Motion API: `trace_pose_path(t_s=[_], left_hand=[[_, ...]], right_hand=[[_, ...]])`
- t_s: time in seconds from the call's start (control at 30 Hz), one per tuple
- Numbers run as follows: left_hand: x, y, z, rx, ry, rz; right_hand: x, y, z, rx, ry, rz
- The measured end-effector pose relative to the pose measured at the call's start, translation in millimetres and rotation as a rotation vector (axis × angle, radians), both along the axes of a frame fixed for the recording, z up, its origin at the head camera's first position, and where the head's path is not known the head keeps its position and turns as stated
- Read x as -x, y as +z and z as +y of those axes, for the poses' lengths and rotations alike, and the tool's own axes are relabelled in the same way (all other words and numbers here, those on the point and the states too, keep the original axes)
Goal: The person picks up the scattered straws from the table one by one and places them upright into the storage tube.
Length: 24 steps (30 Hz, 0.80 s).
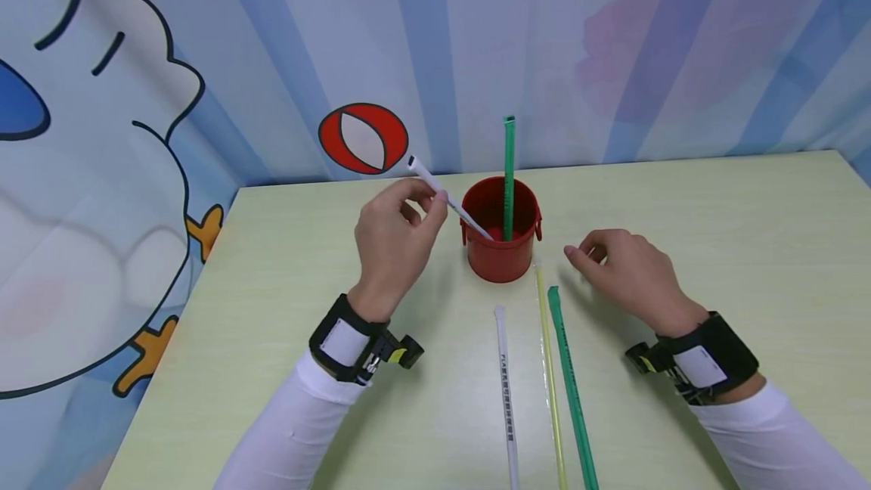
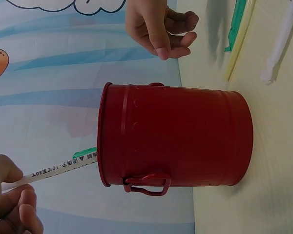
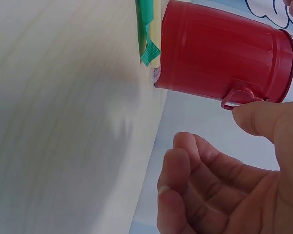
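Note:
My left hand (image 1: 398,237) pinches a white wrapped straw (image 1: 423,172) between thumb and fingers. The straw slants down to the right, its lower end inside the mouth of a small red bucket (image 1: 500,259). A green wrapped straw (image 1: 509,165) stands upright in that bucket. To the right of the bucket, my right hand (image 1: 629,274) hovers over the table with loosely curled fingers and holds nothing. In the right wrist view, its thumb (image 3: 256,118) appears near the bucket's handle (image 3: 238,97), and a gap shows between thumb and fingers.
In front of the bucket, another white wrapped straw (image 1: 506,384), a yellow straw (image 1: 548,369) and a second green straw (image 1: 573,384) lie side by side on the pale wooden table (image 1: 769,248). A blue-striped cartoon backdrop (image 1: 476,44) rises behind the table's back edge.

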<state>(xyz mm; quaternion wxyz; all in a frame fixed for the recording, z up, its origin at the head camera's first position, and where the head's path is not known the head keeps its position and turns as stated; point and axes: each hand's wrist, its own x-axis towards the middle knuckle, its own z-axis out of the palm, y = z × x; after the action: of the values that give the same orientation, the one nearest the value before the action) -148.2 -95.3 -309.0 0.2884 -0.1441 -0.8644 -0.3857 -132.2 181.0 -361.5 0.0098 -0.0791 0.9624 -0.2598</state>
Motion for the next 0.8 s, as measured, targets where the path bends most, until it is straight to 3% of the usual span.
trace_pose_path(t_s=[0.37,0.8], left_hand=[[2.5,-4.5,-1.1,0.043,0.012,-0.130],[3.2,-7.9,-3.0,0.070,0.017,-0.192]], right_hand=[[0.5,-1.3,0.2,0.002,0.001,0.006],[0.0,0.7,1.8,0.004,0.003,0.001]])
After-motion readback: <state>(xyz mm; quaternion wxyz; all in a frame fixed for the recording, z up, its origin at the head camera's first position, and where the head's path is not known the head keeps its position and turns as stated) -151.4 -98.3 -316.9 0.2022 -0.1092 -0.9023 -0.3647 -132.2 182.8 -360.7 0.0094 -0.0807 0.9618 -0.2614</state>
